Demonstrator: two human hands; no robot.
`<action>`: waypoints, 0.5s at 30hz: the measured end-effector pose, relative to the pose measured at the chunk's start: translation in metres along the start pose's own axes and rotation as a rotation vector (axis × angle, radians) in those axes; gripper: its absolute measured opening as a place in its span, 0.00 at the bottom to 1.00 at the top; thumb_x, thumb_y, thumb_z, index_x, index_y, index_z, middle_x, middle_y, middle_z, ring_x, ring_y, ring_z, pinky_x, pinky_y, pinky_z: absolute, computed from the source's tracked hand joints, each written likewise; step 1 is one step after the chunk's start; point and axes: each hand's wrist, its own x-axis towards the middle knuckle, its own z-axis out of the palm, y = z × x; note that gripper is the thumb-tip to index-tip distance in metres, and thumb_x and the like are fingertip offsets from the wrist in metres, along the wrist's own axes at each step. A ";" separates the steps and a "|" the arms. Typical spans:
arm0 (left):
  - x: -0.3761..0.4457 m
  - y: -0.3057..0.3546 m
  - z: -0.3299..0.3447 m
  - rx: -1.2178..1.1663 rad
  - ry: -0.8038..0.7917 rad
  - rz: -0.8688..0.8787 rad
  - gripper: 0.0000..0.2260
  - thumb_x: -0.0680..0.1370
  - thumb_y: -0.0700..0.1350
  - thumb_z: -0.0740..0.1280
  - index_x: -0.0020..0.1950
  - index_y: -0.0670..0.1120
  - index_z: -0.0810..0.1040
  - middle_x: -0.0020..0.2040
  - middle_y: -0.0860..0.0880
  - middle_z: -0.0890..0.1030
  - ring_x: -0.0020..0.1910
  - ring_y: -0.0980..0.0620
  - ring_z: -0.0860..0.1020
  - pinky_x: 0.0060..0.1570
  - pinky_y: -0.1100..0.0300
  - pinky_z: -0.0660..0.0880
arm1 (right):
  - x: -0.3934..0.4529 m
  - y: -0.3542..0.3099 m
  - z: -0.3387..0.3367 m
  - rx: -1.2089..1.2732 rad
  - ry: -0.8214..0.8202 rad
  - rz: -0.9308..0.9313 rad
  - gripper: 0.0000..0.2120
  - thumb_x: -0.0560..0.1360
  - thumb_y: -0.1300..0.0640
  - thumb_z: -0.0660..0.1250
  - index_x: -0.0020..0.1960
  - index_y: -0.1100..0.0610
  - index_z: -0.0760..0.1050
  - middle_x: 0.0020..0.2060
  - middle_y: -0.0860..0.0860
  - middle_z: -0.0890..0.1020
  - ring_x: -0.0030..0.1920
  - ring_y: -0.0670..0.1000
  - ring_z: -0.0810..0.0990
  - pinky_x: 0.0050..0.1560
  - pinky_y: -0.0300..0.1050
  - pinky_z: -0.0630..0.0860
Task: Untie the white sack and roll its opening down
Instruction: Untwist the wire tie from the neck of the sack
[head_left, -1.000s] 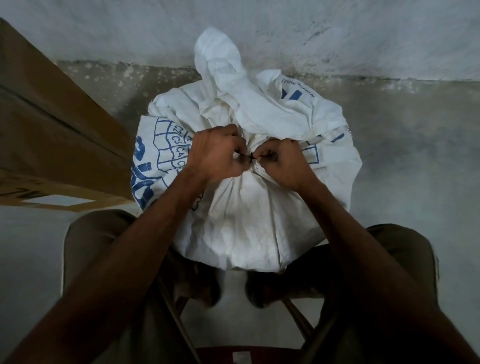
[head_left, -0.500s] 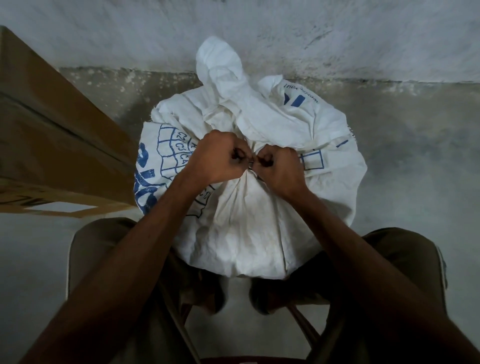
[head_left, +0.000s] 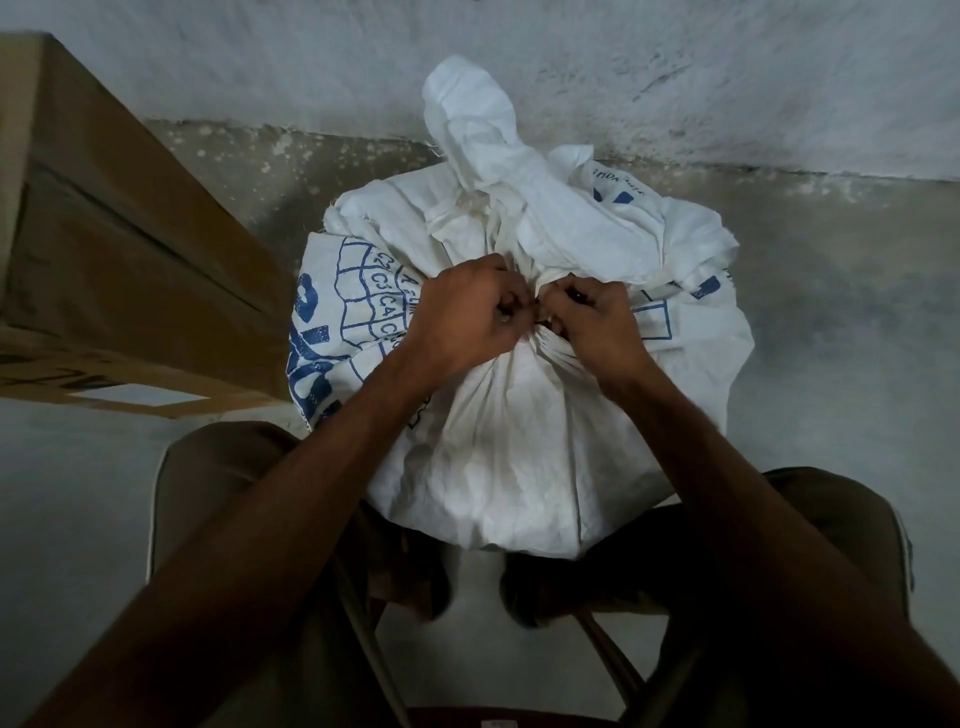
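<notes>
Both hands, left (head_left: 467, 317) and right (head_left: 597, 325), pinch the knot on the bulging white sack (head_left: 498, 447); contents hidden.

Concrete floor (head_left: 831, 364), white sack (head_left: 498, 467), cardboard box (head_left: 130, 270)

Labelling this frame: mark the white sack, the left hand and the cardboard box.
white sack (head_left: 498, 441): head view, plain front panel.
left hand (head_left: 465, 325): head view, back of hand.
cardboard box (head_left: 119, 249): head view, brown side face.
</notes>
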 end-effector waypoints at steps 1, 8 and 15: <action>-0.001 0.001 0.001 0.039 0.012 0.031 0.08 0.72 0.56 0.68 0.44 0.54 0.84 0.40 0.56 0.78 0.40 0.54 0.79 0.36 0.56 0.76 | 0.000 0.000 -0.001 0.020 0.003 0.015 0.08 0.76 0.67 0.66 0.40 0.70 0.78 0.28 0.55 0.73 0.30 0.45 0.70 0.34 0.36 0.69; 0.011 -0.010 -0.008 -0.296 -0.062 -0.212 0.07 0.71 0.52 0.72 0.39 0.50 0.85 0.37 0.56 0.84 0.38 0.56 0.82 0.42 0.55 0.80 | 0.002 0.001 -0.005 -0.035 -0.093 -0.103 0.03 0.76 0.65 0.70 0.47 0.65 0.83 0.37 0.57 0.83 0.38 0.48 0.79 0.43 0.38 0.74; 0.020 -0.025 -0.034 -0.614 -0.043 -0.458 0.07 0.72 0.41 0.72 0.33 0.47 0.83 0.26 0.53 0.78 0.27 0.60 0.73 0.33 0.66 0.69 | 0.000 0.014 0.000 -0.280 -0.051 -0.229 0.07 0.69 0.61 0.77 0.46 0.56 0.85 0.40 0.53 0.84 0.40 0.55 0.84 0.47 0.49 0.82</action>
